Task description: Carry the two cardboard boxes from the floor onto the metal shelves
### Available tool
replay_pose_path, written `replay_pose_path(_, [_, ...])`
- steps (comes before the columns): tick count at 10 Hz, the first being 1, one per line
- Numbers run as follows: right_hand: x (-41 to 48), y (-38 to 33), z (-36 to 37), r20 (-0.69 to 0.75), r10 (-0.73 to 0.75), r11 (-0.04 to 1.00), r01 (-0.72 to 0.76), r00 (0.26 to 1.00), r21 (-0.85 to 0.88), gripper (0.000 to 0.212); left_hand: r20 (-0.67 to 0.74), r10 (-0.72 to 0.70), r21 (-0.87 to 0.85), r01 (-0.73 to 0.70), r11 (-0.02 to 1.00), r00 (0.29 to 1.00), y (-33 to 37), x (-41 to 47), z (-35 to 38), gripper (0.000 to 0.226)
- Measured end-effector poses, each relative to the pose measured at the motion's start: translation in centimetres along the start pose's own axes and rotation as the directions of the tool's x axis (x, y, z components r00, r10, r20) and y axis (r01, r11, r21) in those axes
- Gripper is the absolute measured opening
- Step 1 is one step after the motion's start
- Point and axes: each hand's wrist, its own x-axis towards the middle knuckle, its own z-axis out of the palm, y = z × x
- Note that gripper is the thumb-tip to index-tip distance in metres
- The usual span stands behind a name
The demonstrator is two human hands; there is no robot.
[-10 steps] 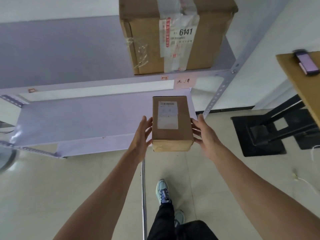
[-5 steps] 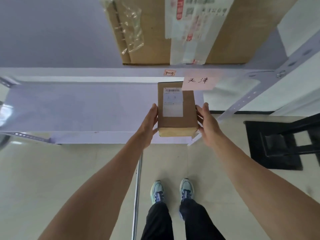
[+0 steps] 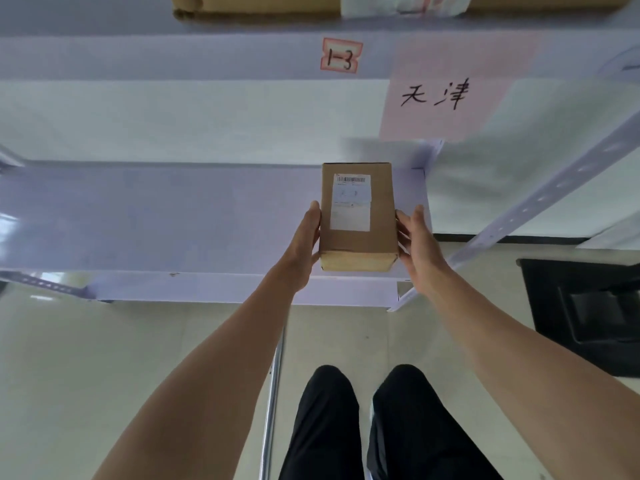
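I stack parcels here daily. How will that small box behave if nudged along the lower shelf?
The small box lies flat and low, so it probably slides, not tips. Its edges look crisp, so likely stiff. The left hand and right hand hold it loosely, suggesting it is light.

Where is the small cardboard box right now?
In the head view the small cardboard box sits centre-right, held between the left hand and right hand over the lower metal shelf, near its right end.
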Motion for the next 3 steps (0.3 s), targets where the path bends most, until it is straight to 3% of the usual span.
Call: replay_pose_path(3, [0.6,2.1,-0.6,0.007,-0.016,1.000,0.016,1.000,0.001,0.064,-0.052,0.017,-0.026,-0.019,1.000,0.998,-1.0,-0.2,1.5,0.060])
